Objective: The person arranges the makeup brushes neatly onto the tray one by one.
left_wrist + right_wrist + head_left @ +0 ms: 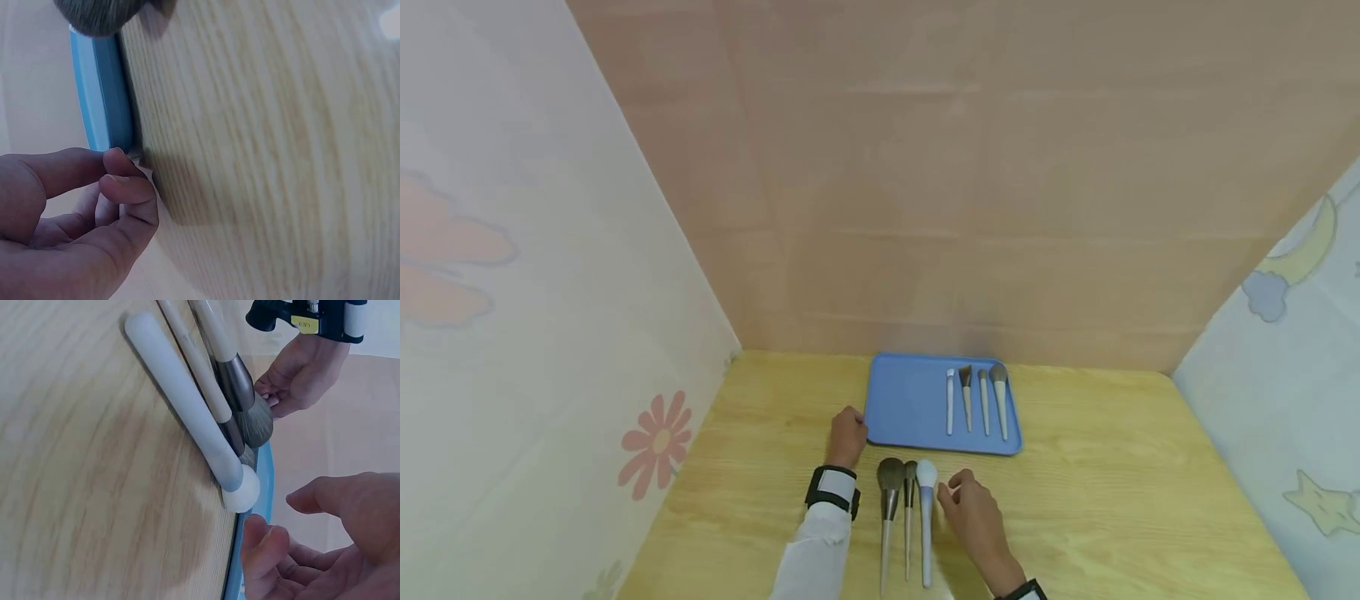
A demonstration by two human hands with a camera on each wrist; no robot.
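My left hand [847, 437] is at the near left corner of a blue tray [904, 400], thumb and bent fingers pinching the rim there; the left wrist view partly hides the contact. Three makeup brushes lie on the table before the tray: a large dark-bristled brush [891, 475], a slim dark-bristled brush [910, 492] and a white-bristled brush [927, 521]. Just right of the white one hovers my right hand [976, 512], fingers loosely bent, thumb apart. Nothing lies between them in the right wrist view, where the white-bristled brush [187, 406] stays untouched.
Several smaller brushes lie side by side in the tray's right half, among them a fan-shaped brush [966, 396] and a rounded brush [1000, 400]. The wooden table [1112, 467] meets a brown back wall [962, 208] and patterned side walls.
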